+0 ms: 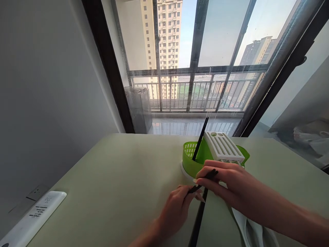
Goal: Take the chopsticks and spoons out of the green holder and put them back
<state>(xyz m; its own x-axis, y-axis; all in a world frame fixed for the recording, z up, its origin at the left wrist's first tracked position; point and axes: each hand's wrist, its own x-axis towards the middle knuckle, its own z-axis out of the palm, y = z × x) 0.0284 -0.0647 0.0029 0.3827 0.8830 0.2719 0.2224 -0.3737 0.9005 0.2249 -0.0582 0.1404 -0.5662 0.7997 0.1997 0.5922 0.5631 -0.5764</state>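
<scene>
A green plastic chopstick holder (189,164) with a white slotted lid (222,146) stands on the pale green table (115,178). One black chopstick (200,138) leans upright inside it. My right hand (226,181) pinches the top of another black chopstick (208,177) just in front of the holder. My left hand (177,206) meets it below, with its fingertips on the same chopstick. A long black stick (198,219) runs from under the hands toward the near edge.
A white remote control (33,216) lies at the table's near left edge, by a wall socket (36,193). A white cloth (250,230) lies under my right forearm. Behind the table is a large window (195,61) with a balcony railing.
</scene>
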